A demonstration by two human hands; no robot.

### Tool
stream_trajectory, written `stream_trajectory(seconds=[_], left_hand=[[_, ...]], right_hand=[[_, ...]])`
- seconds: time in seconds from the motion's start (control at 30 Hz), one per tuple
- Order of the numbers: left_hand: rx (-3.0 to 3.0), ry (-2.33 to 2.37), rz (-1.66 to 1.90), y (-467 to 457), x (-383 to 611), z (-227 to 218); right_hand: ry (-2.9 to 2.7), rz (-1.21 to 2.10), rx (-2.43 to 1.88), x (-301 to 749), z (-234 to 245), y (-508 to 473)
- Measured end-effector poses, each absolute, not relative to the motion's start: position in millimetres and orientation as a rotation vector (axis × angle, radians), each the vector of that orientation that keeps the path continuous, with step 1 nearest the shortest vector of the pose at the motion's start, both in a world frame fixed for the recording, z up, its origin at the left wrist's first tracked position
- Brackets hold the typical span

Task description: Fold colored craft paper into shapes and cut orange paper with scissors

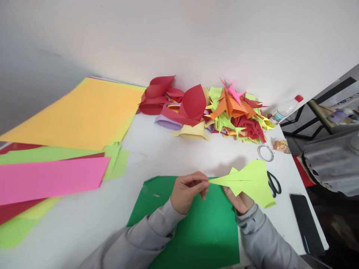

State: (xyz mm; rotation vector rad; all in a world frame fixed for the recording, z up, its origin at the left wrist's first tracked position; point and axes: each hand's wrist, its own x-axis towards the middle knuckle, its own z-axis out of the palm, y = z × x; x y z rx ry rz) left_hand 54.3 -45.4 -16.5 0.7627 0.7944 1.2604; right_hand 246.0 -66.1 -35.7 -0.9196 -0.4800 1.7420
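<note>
A yellow-green folded paper plane (246, 179) is held up over the table, its long pointed nose toward the left. My left hand (187, 190) pinches the tip of the nose between thumb and fingers. Under the plane's body is my right hand (238, 200), gripping it from below; most of its fingers are hidden behind the paper. Beneath both hands lies a green sheet (196, 231) on the white table (157, 157). Black-handled scissors (275, 184) lie just right of the plane, partly covered by it.
Folded paper planes (232, 108) in several colours are heaped against the wall, beside curled paper pieces (193, 106). Large orange sheets (75, 112) and pink strips (53, 175) lie left. Rightward are a tape roll (265, 153), wrapped snack (280, 145), bottle (286, 109) and black phone (306, 224).
</note>
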Motion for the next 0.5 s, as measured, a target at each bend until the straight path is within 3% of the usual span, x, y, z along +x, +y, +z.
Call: stream_trajectory(seconds=[0.5], left_hand=[[1.109, 0.922, 1.247, -40.8, 45.4, -16.1]], right_hand=[[-0.431, 1.615, -0.894, 247.3, -30.3, -61.5]])
